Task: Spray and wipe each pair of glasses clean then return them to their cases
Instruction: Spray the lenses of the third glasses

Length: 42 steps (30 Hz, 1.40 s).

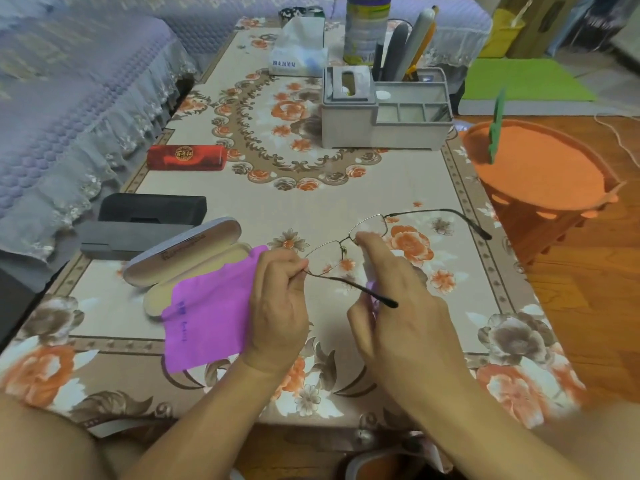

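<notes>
My left hand pinches thin metal-framed glasses at the left hinge and holds them up over the table with both arms unfolded. The same hand also grips a purple cloth that hangs down to the left. My right hand is curled round a small spray bottle, mostly hidden, with the index finger up near the lenses. An open silver case with a cream lining lies just left of the cloth.
A grey case, a black case and a red case lie along the left side of the floral tablecloth. A grey desk organiser and tissue pack stand at the back. An orange stool stands to the right.
</notes>
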Each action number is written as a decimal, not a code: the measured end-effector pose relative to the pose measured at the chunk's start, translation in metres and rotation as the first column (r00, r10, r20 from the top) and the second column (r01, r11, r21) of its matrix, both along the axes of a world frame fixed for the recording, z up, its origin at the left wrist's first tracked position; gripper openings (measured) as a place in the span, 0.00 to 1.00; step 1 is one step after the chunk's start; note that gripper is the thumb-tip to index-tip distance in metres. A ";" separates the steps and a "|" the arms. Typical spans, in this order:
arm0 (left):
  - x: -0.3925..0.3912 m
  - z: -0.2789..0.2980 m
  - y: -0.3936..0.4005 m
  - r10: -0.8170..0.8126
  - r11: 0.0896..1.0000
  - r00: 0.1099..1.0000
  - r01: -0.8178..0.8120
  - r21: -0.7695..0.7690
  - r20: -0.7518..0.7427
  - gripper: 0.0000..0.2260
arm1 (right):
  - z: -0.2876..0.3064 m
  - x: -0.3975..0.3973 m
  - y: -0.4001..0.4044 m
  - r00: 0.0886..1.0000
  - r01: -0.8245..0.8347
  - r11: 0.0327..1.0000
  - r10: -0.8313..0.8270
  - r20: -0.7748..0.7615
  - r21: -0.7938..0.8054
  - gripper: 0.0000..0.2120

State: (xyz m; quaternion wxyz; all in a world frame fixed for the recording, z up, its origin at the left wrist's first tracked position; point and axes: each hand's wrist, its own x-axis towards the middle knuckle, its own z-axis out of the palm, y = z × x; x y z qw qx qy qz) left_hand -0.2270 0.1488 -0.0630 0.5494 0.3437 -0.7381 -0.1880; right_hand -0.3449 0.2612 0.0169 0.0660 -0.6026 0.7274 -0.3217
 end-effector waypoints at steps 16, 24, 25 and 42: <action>0.000 0.001 0.000 0.003 1.000 1.000 -0.003 0.020 0.022 0.07 | 0.000 -0.041 -0.004 0.962 0.269 0.956 -0.273 -0.018 -0.117 0.33; -0.001 0.002 0.001 -0.012 1.000 0.999 0.012 -0.003 0.030 0.07 | -0.001 -0.039 -0.010 0.964 0.267 0.956 -0.266 0.026 -0.124 0.29; -0.001 0.002 0.001 -0.018 1.000 0.999 0.018 0.004 0.039 0.07 | -0.001 -0.039 -0.010 0.962 0.271 0.951 -0.270 0.029 -0.149 0.30; 0.003 0.139 -0.026 0.033 -0.196 0.842 0.533 0.823 -0.538 0.05 | 0.005 -0.018 -0.001 0.998 0.023 0.900 -0.048 -0.047 -0.435 0.29</action>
